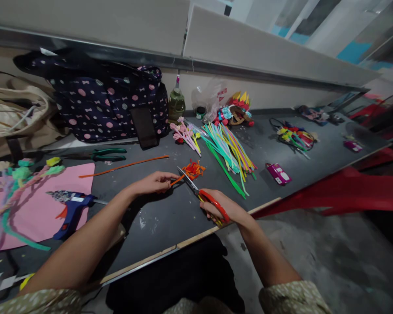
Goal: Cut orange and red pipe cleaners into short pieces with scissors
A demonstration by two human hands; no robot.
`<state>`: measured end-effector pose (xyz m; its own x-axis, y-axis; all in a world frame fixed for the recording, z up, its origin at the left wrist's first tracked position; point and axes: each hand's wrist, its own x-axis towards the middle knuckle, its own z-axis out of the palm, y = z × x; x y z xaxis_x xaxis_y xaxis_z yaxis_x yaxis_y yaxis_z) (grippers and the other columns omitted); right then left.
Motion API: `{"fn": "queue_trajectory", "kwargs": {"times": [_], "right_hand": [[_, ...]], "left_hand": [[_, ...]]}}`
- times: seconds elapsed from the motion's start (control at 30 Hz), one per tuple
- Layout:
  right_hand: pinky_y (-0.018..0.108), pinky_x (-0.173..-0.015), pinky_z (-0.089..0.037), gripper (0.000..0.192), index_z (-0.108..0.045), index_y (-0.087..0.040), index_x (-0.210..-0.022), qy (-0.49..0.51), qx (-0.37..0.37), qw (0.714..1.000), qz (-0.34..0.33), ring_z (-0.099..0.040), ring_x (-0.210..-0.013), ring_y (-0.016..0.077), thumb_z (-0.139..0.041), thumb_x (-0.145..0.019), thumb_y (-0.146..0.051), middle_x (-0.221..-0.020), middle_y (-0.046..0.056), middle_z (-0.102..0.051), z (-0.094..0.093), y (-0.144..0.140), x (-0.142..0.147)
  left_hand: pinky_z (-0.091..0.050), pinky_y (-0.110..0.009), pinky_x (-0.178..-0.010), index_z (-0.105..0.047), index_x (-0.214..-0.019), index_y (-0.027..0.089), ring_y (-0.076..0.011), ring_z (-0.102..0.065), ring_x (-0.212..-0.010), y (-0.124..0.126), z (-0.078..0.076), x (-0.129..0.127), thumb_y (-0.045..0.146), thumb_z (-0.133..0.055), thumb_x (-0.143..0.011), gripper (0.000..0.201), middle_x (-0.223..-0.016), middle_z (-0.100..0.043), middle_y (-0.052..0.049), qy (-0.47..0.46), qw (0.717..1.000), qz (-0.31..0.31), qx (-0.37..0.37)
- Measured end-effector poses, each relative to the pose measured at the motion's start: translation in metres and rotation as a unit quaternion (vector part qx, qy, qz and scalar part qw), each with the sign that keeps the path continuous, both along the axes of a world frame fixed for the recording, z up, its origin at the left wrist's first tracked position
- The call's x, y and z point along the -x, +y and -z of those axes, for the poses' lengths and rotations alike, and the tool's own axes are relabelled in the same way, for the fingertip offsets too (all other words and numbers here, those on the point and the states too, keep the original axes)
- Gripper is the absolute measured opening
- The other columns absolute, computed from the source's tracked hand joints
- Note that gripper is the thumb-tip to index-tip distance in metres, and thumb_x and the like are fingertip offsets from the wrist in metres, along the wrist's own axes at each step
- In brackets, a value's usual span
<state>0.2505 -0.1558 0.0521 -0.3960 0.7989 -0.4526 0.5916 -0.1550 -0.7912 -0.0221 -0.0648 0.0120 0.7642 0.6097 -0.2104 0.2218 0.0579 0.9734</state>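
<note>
My left hand (pixel 157 182) pinches a short orange pipe cleaner (pixel 177 180), its free end pointing right toward the scissors. My right hand (pixel 216 203) is wrapped round the red-handled scissors (pixel 212 203), whose blades reach the end of the pipe cleaner. Whether the blades touch it I cannot tell. Just beyond the blades lies a small heap of cut orange and red pieces (pixel 194 169). A longer orange pipe cleaner (pixel 124 165) lies on the dark table (pixel 157 222) behind my left hand.
A bundle of coloured pipe cleaners (pixel 229 152) lies right of the heap. On the left are a blue glue gun (pixel 72 213), a pink sheet (pixel 49 218) and green-handled pliers (pixel 109 153). A phone (pixel 144 127) leans on a patterned bag (pixel 108 100). A purple box (pixel 278 173) sits at right.
</note>
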Motion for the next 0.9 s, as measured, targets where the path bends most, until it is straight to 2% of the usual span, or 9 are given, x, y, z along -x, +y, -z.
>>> {"fn": "queue_trajectory", "kwargs": {"times": [0.17, 0.53, 0.7, 0.9], "right_hand": [[0.016, -0.038, -0.039, 0.007, -0.048, -0.021, -0.086, -0.006, 0.005, 1.0, 0.006, -0.051, -0.041, 0.0085, -0.05, -0.085, -0.027, -0.058, -0.004, -0.056, 0.0, 0.0, 0.002], [0.016, -0.038, -0.042, 0.01, -0.049, -0.021, -0.088, -0.015, 0.007, 0.999, 0.029, -0.053, -0.041, 0.0106, -0.047, -0.079, -0.024, -0.052, -0.006, -0.05, 0.009, 0.004, 0.002], [0.017, -0.038, -0.042, 0.022, -0.055, -0.02, -0.097, -0.012, 0.027, 0.999, 0.037, -0.053, -0.04, 0.0113, -0.047, -0.077, -0.025, -0.051, -0.006, -0.051, 0.014, 0.007, 0.004], [0.017, -0.037, -0.04, 0.038, -0.058, -0.019, -0.111, -0.031, 0.049, 0.997, 0.045, -0.05, -0.037, 0.0114, -0.047, -0.075, -0.023, -0.046, -0.007, -0.05, 0.01, 0.01, 0.009]], "left_hand": [[-0.027, -0.016, -0.045, -0.056, -0.136, 0.013, -0.0067, -0.037, -0.05, 0.0, 0.001, 0.001, 0.024, -0.055, -0.084, 0.054, -0.062, -0.047, 0.003, 0.001, 1.0, 0.006, -0.01], [-0.03, -0.016, -0.046, -0.058, -0.131, 0.013, -0.0075, -0.04, -0.051, 0.002, 0.004, 0.002, 0.029, -0.055, -0.084, 0.05, -0.062, -0.048, 0.003, 0.023, 0.999, -0.005, -0.022], [-0.033, -0.018, -0.049, -0.064, -0.116, 0.013, -0.0079, -0.043, -0.054, 0.003, 0.006, 0.004, 0.031, -0.058, -0.082, 0.04, -0.066, -0.052, 0.002, 0.03, 0.999, -0.01, -0.028], [-0.03, -0.019, -0.048, -0.064, -0.093, 0.012, -0.0078, -0.041, -0.051, 0.004, 0.009, 0.005, 0.032, -0.061, -0.078, 0.025, -0.062, -0.052, 0.003, 0.058, 0.998, -0.018, 0.012]]}}
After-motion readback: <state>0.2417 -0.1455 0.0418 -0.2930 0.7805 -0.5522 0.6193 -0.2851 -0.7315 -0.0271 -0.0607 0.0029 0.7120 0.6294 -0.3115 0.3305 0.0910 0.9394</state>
